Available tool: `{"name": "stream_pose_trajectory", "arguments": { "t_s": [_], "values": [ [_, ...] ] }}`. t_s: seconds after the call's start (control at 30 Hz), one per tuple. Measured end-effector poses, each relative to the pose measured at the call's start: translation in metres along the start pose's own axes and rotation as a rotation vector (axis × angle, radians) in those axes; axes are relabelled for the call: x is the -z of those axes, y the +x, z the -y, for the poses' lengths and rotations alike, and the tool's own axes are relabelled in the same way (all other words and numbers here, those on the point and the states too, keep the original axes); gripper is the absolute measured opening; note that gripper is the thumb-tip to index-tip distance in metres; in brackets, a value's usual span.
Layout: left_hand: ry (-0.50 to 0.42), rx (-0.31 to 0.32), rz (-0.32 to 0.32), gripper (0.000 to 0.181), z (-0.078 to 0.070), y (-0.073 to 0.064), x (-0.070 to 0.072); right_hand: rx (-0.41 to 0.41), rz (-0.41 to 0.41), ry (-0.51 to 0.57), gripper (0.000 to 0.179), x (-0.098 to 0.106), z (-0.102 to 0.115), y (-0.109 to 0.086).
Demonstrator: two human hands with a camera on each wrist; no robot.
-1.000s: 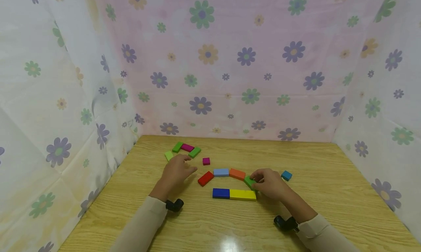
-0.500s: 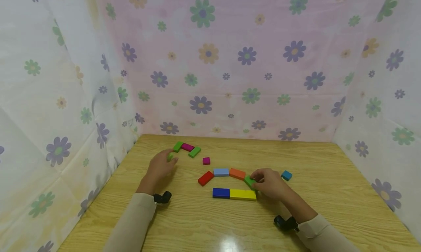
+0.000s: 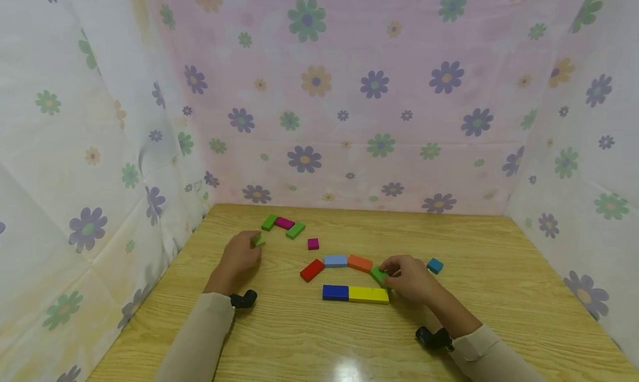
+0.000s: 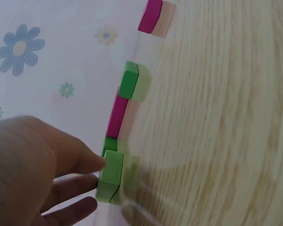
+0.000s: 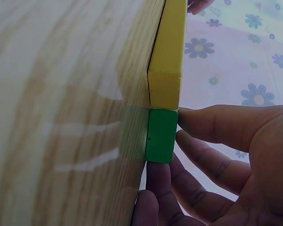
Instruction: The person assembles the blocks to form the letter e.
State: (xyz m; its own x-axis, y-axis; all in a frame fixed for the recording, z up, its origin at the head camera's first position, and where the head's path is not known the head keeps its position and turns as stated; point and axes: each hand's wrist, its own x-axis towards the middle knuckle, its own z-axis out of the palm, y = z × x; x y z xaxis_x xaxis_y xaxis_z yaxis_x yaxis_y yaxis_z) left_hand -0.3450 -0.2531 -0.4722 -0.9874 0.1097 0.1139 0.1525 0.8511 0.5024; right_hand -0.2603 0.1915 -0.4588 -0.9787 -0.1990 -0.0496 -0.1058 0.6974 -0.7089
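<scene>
In the head view my left hand (image 3: pixel 239 255) is at the far left, thumb and finger at a light green block (image 3: pixel 259 240). The left wrist view shows the thumb tip against this block (image 4: pixel 112 169), other fingertips close behind it; part of the grip is hidden. My right hand (image 3: pixel 409 279) pinches a green block (image 3: pixel 379 276) at the right end of a curved row. In that row are a red block (image 3: pixel 312 270), a light blue block (image 3: pixel 335 261) and an orange block (image 3: pixel 360 263). Below lie a dark blue block (image 3: pixel 335 293) and a yellow block (image 3: pixel 368 295), end to end.
Beyond my left hand lie a green block (image 3: pixel 269 222), a magenta block (image 3: pixel 284 223) and another green block (image 3: pixel 295 230). A small magenta block (image 3: pixel 313 244) sits nearer. A small blue block (image 3: pixel 435 266) is beyond my right hand. Flowered cloth (image 3: pixel 344 105) surrounds the wooden table (image 3: pixel 299 343).
My left hand has moved left and taken the light green block between thumb and finger; the block is turned and slightly nearer. My right hand stays on its green block.
</scene>
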Motion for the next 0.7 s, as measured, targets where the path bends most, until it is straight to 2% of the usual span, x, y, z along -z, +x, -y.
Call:
{"name": "stream_pose_trajectory", "arguments": {
  "t_s": [0.1,0.3,0.43,0.53,0.7],
  "values": [
    [0.039,-0.014,-0.019,0.052,-0.0005,-0.0004,0.0012,-0.001,-0.001,0.003,0.021,-0.0002,0.0,-0.0001],
    [0.096,0.012,-0.024,0.058,-0.0042,-0.004,0.0053,0.009,0.002,0.0,0.021,-0.0007,-0.0002,-0.0001],
    [0.127,0.019,-0.023,0.054,-0.0076,-0.0067,0.0088,-0.006,-0.008,-0.003,0.02,-0.0011,-0.0004,0.0001],
    [0.116,0.026,-0.012,0.05,-0.0071,-0.0075,0.0093,-0.004,-0.007,-0.005,0.021,-0.0008,-0.0002,-0.0005],
    [0.032,0.03,0.007,0.042,-0.0057,-0.0073,0.0083,0.001,-0.001,0.003,0.02,-0.001,0.0001,0.0004]
  ]
}}
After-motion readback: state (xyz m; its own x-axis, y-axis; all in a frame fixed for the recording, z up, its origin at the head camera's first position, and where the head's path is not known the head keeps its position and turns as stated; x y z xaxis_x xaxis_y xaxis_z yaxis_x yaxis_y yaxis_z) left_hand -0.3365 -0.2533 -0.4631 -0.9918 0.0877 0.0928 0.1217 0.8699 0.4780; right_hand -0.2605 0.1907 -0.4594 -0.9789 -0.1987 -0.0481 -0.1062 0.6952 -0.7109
